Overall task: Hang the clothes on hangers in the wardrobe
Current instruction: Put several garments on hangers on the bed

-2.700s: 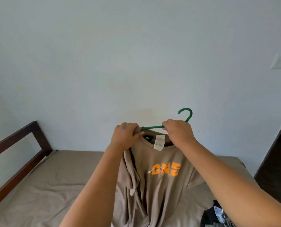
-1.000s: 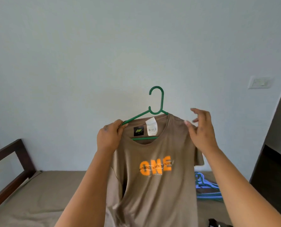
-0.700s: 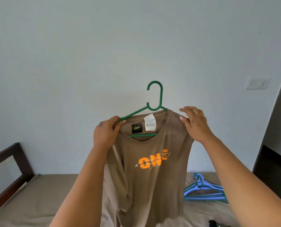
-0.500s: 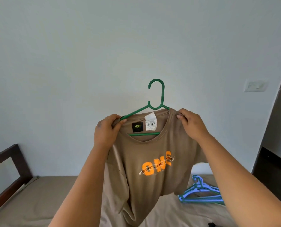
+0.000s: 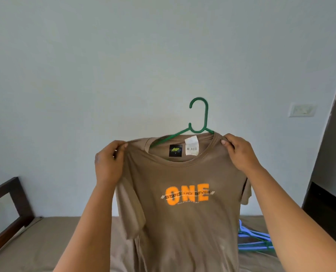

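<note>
Blue hangers (image 5: 255, 242) lie on bed (image 5: 26, 242) behind held t-shirt (image 5: 183, 222).

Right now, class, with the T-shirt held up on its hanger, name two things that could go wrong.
1. Both the left hand and right hand grip only the brown T-shirt at its shoulders, so the green hanger could tilt or slip out.
2. The hem hangs near the bed and may drag or crease.

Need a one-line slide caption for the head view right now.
Both hands, left and right, hold a brown T-shirt by its shoulders on a green hanger above the bed.
</note>
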A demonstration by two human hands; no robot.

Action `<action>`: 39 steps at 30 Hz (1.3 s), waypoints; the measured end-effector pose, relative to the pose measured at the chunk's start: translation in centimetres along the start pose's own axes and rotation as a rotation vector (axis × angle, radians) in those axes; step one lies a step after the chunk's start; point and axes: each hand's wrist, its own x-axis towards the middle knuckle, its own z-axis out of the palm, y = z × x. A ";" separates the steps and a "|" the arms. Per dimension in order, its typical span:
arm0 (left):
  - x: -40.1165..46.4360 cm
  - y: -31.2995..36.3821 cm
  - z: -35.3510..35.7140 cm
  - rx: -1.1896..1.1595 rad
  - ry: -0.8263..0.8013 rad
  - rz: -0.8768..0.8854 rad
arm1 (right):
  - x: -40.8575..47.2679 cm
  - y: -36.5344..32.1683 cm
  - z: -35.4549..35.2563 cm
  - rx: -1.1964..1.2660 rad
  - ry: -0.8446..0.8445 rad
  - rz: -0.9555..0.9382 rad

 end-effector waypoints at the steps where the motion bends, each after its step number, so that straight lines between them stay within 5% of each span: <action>1: 0.6 0.2 -0.1 0.004 -0.002 0.015 | -0.3 0.0 0.1 -0.027 -0.010 -0.025; 7: 3.4 0.0 -0.6 0.322 -0.307 -0.012 | -1.1 -0.3 0.6 0.086 0.109 0.017; 12: 2.3 2.7 0.6 0.090 -0.223 0.050 | -0.4 0.4 0.7 -0.035 0.061 0.011; 18: 1.0 5.8 5.5 0.427 -0.599 0.243 | -0.7 -2.0 1.3 -0.150 -0.034 -0.125; 21: 0.6 5.5 6.6 0.272 -0.695 0.127 | -0.9 -2.3 1.5 -0.224 -0.117 -0.092; 27: -0.4 4.6 7.2 0.152 -0.474 0.280 | -1.8 -1.4 1.4 0.161 0.018 0.052; 31: -0.3 4.0 7.1 0.103 -0.386 0.376 | -2.1 -0.6 0.5 0.151 0.180 0.153; 35: -0.5 4.5 7.6 0.178 -0.333 0.420 | -3.2 -1.0 1.4 0.010 0.474 0.034; 39: -0.3 4.1 7.5 0.195 -0.268 0.355 | -4.7 -2.5 2.8 -0.081 0.321 -0.030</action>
